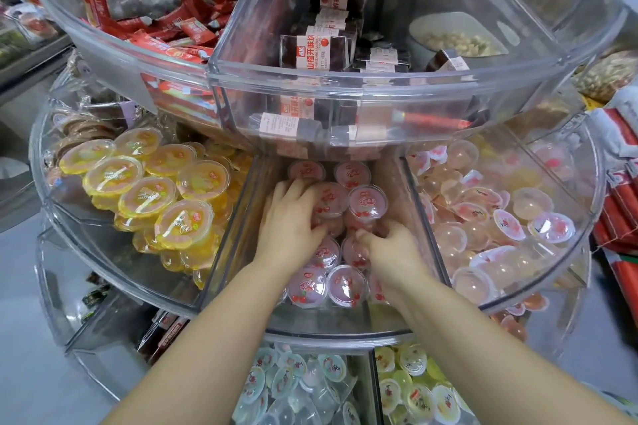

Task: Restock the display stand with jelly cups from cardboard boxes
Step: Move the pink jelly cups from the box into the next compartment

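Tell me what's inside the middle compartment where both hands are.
The middle compartment holds pink jelly cups with cherry lids, mostly upright. The left hand and right hand cover some; lower layers are hidden.
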Tool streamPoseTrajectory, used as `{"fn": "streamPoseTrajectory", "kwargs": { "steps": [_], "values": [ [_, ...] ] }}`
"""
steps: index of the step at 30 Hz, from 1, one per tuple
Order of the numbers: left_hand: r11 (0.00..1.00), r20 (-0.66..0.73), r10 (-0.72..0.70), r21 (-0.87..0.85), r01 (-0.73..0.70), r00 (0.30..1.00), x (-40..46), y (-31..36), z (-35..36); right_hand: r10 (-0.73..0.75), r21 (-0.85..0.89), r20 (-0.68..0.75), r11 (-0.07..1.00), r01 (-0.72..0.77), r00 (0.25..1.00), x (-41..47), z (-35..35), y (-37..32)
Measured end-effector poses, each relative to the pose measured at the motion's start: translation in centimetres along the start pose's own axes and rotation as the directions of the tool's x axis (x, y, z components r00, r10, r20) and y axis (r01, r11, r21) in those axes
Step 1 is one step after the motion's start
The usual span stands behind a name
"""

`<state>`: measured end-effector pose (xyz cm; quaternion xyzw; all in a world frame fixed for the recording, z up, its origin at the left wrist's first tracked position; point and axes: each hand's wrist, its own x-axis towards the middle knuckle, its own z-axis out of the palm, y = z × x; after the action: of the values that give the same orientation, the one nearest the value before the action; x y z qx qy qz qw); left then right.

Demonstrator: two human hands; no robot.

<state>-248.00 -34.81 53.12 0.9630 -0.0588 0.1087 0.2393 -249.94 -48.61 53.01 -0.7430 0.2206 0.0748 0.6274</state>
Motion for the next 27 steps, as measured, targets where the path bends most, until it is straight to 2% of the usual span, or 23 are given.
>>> {"fn": "streamPoseTrajectory", "kwargs": {
  "steps": [4, 6, 8, 11, 14, 17, 20, 22, 24, 27],
  "values": [
    [0.987, -0.028, -0.005, -0.161, 0.000, 1.000, -0.6, 0.4, -1.6, 0.040, 0.098, 0.086, 0.994, -0.048, 0.995, -1.9, -1.1, 0.1],
    [0.952, -0.061, -0.019, -0.307, 0.000, 0.998, -1.7, 0.7, -3.3, 0.110, 0.255, 0.119, 0.957, -0.137, 0.987, -3.1, -1.4, 0.2],
    [0.888, -0.097, -0.046, -0.460, -0.004, 0.994, -3.5, 0.6, -5.3, 0.117, 0.380, 0.173, 0.908, -0.176, 0.978, -4.7, -1.3, -0.2],
    [0.817, -0.125, -0.101, -0.576, 0.011, 0.987, -7.7, -0.5, -8.0, 0.052, 0.378, 0.270, 0.913, -0.155, 0.962, -7.5, 0.1, -1.2],
    [0.734, -0.188, -0.284, -0.674, 0.087, 0.940, -13.1, -2.6, -9.7, -0.096, 0.312, 0.433, 0.949, -0.050, 0.896, -10.7, 2.9, -1.8],
    [0.662, -0.238, -0.507, -0.722, 0.198, 0.828, -19.6, -6.1, -10.5, -0.199, 0.237, 0.608, 0.970, 0.064, 0.769, -14.4, 6.9, -1.0],
    [0.571, -0.202, -0.709, -0.727, 0.381, 0.676, -27.3, -10.9, -9.4, -0.174, 0.111, 0.756, 0.984, 0.139, 0.631, -17.9, 11.9, 3.2],
    [0.438, -0.121, -0.824, -0.755, 0.487, 0.553, -32.8, -14.6, -7.0, -0.077, -0.009, 0.821, 0.989, 0.149, 0.565, -20.1, 15.3, 8.0],
    [0.304, -0.012, -0.897, -0.744, 0.595, 0.442, -38.5, -18.3, -3.4, 0.086, -0.169, 0.853, 0.979, 0.116, 0.515, -21.7, 18.6, 14.4],
    [0.115, 0.156, -0.945, -0.664, 0.739, 0.287, -46.7, -22.5, 3.2, 0.385, -0.505, 0.774, 0.854, 0.124, 0.502, -21.8, 22.3, 26.8]
  ]
}}
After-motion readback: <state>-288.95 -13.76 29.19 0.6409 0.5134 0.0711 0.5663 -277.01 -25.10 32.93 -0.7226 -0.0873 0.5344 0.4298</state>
